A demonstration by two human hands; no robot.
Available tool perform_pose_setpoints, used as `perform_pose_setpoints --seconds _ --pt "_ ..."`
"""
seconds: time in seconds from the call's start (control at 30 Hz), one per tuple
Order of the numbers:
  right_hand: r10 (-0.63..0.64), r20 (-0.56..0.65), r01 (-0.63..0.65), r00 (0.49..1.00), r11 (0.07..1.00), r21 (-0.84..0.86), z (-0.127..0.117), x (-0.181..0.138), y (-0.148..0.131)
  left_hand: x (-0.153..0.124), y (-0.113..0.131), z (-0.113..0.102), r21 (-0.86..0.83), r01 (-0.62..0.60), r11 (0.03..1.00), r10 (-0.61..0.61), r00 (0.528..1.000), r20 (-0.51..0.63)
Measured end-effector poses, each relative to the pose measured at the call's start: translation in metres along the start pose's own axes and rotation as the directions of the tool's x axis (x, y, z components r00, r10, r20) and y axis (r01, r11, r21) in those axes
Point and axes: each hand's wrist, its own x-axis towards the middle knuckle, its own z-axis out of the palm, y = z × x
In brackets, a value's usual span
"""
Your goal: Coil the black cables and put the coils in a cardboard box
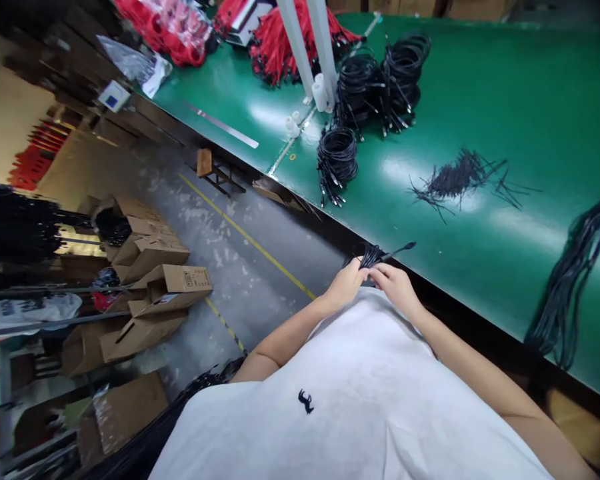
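Note:
Close to my body, at the near edge of the green table, both hands meet on a coiled black cable (371,254). My left hand (347,283) is closed around the coil from the left. The fingers of my right hand (391,283) are pinched together against the coil's near side, touching my left fingertips. One cable end sticks out to the right over the table edge. Whether a tie is between my right fingers is hidden. A pile of thin black ties (455,175) lies on the table beyond my hands.
Bundled black cable coils (337,157) sit on the green table (480,267), with red cables (280,47) behind. Long loose black cables (573,287) hang over the near edge at right. White posts (325,53) rise from the table. Cardboard boxes (173,287) and a wooden stool (205,163) stand left.

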Motion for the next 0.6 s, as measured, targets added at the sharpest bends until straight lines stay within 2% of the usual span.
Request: perform_pose_setpoints --seconds 0.03,0.07,0.1,0.17,0.23,0.27,0.33,0.5,0.6 --pt "-0.138 0.003 0.135 0.990 0.965 -0.224 -0.002 -0.002 0.002 0.000 -0.004 0.003 0.033 0.004 0.999 -0.004 1.000 -0.007" --pt "-0.283 0.049 0.275 0.958 0.857 -0.435 -0.004 -0.004 0.003 0.001 -0.008 0.006 0.053 0.000 0.999 0.000 1.000 -0.011" --pt "-0.414 0.126 0.402 0.901 0.694 -0.598 -0.007 -0.004 0.005 0.003 -0.012 0.009 0.067 -0.015 0.998 0.015 1.000 -0.003" --pt "-0.607 0.293 0.575 0.739 0.341 -0.744 -0.012 -0.001 0.009 0.007 -0.019 0.014 0.083 -0.047 0.995 0.043 0.998 0.051" --pt "-0.725 0.403 0.661 0.559 0.096 -0.744 -0.017 0.006 0.012 0.013 -0.023 0.014 0.071 -0.047 0.996 0.035 0.986 0.163" --pt "-0.761 0.428 0.678 0.489 0.022 -0.735 -0.019 0.010 0.014 0.016 -0.025 0.012 0.047 -0.034 0.998 0.022 0.975 0.220" --pt "-0.781 0.467 0.689 0.414 -0.067 -0.722 -0.023 0.017 0.017 0.019 -0.025 0.008 -0.033 -0.001 0.999 0.011 0.955 0.296" --pt "-0.707 0.618 0.719 0.345 -0.224 -0.658 -0.033 0.027 0.018 0.018 -0.028 0.005 -0.348 0.163 0.923 -0.048 0.947 0.317" --pt "-0.684 0.678 0.708 0.268 -0.338 -0.620 -0.040 0.033 0.015 0.023 -0.036 0.013 -0.501 0.185 0.846 -0.021 0.949 0.316"
